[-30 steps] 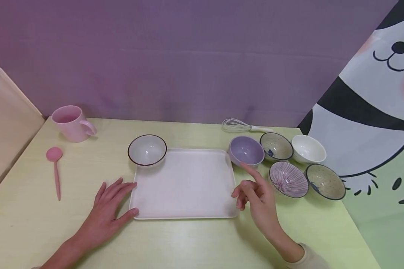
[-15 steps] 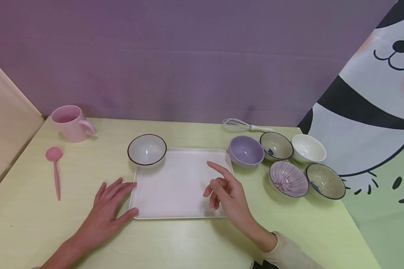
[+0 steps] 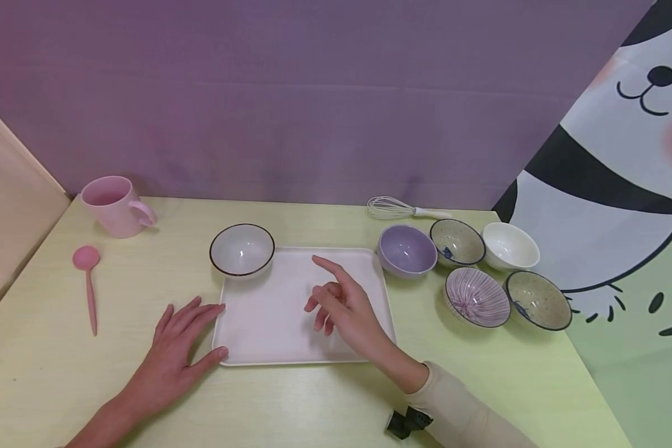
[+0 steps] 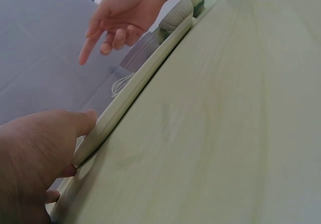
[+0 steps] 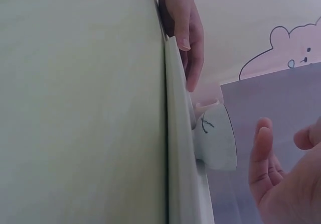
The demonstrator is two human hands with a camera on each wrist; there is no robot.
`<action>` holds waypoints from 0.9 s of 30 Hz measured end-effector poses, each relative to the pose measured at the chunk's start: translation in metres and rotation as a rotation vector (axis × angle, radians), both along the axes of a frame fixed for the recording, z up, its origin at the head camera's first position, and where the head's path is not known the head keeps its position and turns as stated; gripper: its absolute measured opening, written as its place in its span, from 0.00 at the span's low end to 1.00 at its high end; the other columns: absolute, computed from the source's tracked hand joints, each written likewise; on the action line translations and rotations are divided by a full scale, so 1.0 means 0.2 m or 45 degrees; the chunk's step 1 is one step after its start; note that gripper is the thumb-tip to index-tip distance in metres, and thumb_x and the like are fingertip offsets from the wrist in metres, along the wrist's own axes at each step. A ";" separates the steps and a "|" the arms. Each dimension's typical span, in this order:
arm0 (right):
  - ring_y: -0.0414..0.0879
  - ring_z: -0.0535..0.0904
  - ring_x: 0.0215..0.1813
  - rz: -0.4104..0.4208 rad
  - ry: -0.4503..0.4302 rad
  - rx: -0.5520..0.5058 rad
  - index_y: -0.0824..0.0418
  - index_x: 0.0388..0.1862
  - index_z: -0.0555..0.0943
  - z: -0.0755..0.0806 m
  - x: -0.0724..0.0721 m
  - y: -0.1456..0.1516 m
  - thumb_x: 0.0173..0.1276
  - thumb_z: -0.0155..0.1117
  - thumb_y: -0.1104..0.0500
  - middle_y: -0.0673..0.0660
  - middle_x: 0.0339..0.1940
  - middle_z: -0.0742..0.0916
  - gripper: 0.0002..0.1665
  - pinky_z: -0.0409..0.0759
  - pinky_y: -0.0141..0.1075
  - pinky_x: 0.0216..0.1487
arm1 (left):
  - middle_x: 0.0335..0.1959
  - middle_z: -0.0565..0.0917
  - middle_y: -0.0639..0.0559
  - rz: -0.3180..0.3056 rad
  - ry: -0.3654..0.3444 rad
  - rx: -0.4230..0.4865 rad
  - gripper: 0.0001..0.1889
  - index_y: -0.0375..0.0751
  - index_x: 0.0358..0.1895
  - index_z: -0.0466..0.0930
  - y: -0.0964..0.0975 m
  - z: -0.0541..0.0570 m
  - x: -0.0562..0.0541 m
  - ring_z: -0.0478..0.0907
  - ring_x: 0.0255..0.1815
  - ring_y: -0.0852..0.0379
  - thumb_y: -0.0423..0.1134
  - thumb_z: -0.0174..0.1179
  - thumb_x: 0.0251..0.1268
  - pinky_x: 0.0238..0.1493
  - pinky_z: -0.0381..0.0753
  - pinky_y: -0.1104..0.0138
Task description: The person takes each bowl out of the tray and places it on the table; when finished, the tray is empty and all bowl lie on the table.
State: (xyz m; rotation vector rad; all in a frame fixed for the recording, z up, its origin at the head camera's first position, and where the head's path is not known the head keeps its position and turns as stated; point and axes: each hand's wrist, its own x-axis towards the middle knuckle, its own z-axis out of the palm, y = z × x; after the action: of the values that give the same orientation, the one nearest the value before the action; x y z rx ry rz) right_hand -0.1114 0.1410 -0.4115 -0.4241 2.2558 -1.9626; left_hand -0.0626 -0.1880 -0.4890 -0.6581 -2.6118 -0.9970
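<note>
My left hand (image 3: 173, 354) lies beside a white rectangular tray (image 3: 263, 330), with its thumb and fingertips at the tray's left edge. In the left wrist view, the thumb touches the tray's rim (image 4: 120, 106). Above the tray's middle hovers my right hand (image 3: 347, 311), index finger stretched out, the others loosely bent, nothing held. A white bowl with a dark rim (image 3: 242, 250) stands at the tray's back left corner, overlapping it in the head view. Just off the back right corner sits a purple bowl (image 3: 407, 251).
Right of the tray cluster a purple-striped bowl (image 3: 478, 297), a plain white bowl (image 3: 511, 246) and two speckled bowls, one behind (image 3: 457, 242), one in front (image 3: 539, 301). A whisk (image 3: 406, 208) lies behind them. At left are a pink mug (image 3: 114, 208) and a pink spoon (image 3: 89, 286).
My right hand has moved left, from beside the purple bowl to above the tray's middle. The left hand, tray and bowls have stayed in place.
</note>
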 end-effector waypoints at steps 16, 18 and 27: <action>0.47 0.88 0.29 0.106 -0.166 0.123 0.54 0.92 0.59 0.01 -0.17 -0.15 0.87 0.60 0.56 0.66 0.44 0.92 0.41 0.86 0.35 0.31 | 0.72 0.82 0.43 -0.001 -0.006 -0.002 0.37 0.45 0.79 0.76 0.01 0.00 0.00 0.64 0.82 0.29 0.43 0.78 0.67 0.91 0.39 0.42; 0.49 0.89 0.30 0.113 -0.178 0.134 0.53 0.93 0.57 0.00 -0.19 -0.16 0.87 0.60 0.54 0.65 0.44 0.92 0.42 0.88 0.36 0.32 | 0.72 0.82 0.43 0.000 -0.006 -0.003 0.37 0.45 0.79 0.76 0.01 0.00 -0.01 0.64 0.82 0.29 0.43 0.78 0.67 0.91 0.39 0.41; 0.50 0.90 0.31 0.117 -0.221 0.156 0.36 0.95 0.47 -0.05 -0.24 -0.23 0.87 0.58 0.45 0.58 0.44 0.92 0.47 0.88 0.37 0.29 | 0.72 0.82 0.43 0.007 -0.012 -0.005 0.38 0.46 0.79 0.76 0.00 -0.01 -0.01 0.65 0.82 0.29 0.43 0.79 0.66 0.91 0.40 0.40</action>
State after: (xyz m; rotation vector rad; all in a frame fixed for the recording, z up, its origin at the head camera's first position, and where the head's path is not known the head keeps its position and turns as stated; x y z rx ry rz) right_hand -0.1603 0.0948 -0.4208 -0.3245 2.1916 -1.7346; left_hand -0.0646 -0.1878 -0.4904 -0.6481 -2.6230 -0.9965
